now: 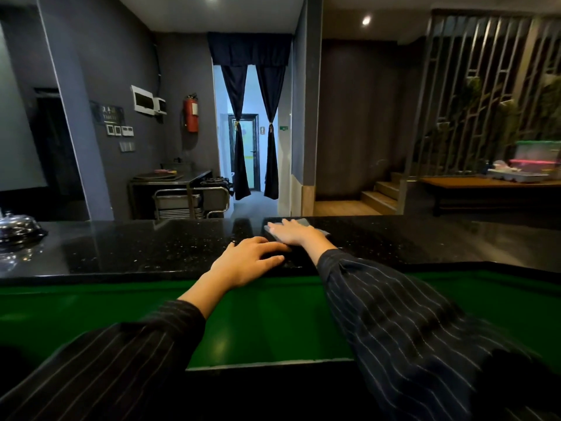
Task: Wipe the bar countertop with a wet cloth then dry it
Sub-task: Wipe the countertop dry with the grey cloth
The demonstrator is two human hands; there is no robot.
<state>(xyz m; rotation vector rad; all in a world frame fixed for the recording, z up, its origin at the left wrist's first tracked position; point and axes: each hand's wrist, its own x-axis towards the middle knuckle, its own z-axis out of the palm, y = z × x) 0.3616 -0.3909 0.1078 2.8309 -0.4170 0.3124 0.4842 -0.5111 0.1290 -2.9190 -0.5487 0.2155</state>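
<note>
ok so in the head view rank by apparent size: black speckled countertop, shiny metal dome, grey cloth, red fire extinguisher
1. black speckled countertop
2. shiny metal dome, cropped at the edge
3. red fire extinguisher, far away
grey cloth: mostly under the right hand, so unranked

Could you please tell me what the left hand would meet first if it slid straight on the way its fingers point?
Most likely the right wrist, which lies just beyond the left hand on the countertop, though depth is unclear.
</note>
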